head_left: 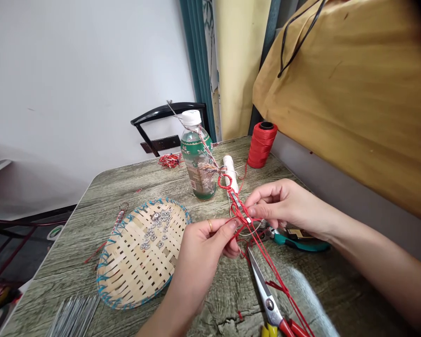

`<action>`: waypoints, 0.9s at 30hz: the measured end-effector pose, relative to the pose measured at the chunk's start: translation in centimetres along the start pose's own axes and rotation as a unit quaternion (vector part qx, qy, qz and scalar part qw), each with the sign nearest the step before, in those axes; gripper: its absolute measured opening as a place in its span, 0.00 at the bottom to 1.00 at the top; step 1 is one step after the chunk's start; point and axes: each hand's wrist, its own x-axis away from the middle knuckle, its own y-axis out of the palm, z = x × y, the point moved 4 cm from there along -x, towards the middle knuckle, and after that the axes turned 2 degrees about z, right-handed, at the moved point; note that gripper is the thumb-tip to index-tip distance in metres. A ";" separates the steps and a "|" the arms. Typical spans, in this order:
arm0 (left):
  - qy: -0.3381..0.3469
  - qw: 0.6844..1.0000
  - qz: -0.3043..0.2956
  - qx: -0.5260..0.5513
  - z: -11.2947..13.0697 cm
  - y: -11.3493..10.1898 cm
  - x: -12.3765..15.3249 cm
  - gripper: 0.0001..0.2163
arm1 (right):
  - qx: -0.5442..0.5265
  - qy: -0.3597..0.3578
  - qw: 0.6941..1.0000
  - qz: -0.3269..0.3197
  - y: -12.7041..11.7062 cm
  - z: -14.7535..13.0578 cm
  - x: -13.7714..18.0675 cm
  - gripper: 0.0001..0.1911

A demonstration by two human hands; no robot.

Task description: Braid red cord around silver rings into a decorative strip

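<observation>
Both hands meet mid-table over a bundle of red cords. Left hand is curled nearly closed, thumb and fingertips pinching the cords from the left; ring on one finger. Right hand is also mostly closed, thumb and forefinger pinched on the same cords at a small silver piece threaded on them. Hands almost touching at the pinch point.

The cords run up and away to a braided section tied near the plastic bottle, and down toward the near table edge, passing over the scissors lying blades-open below the hands.

Woven basket sits left of the left hand, with small metal rings inside. Red thread spool stands at the far right of the wooden table, a white spool just beside the bottle. Teal-handled tool lies under the right wrist. Thin metal rods at the near-left corner.
</observation>
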 end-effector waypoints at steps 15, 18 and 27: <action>-0.066 0.993 0.003 0.102 -1.3 -1.3 0.0 0.12 | -0.022 0.041 0.999 0.022 -2.1 1.6 1.2 0.10; -0.051 0.991 0.033 0.119 -1.1 -1.7 0.1 0.14 | -0.030 0.018 0.998 0.042 -2.7 1.2 1.4 0.10; -0.083 0.987 0.029 0.133 -1.5 -1.0 0.4 0.19 | 0.023 0.004 0.996 0.088 -3.4 1.3 1.9 0.11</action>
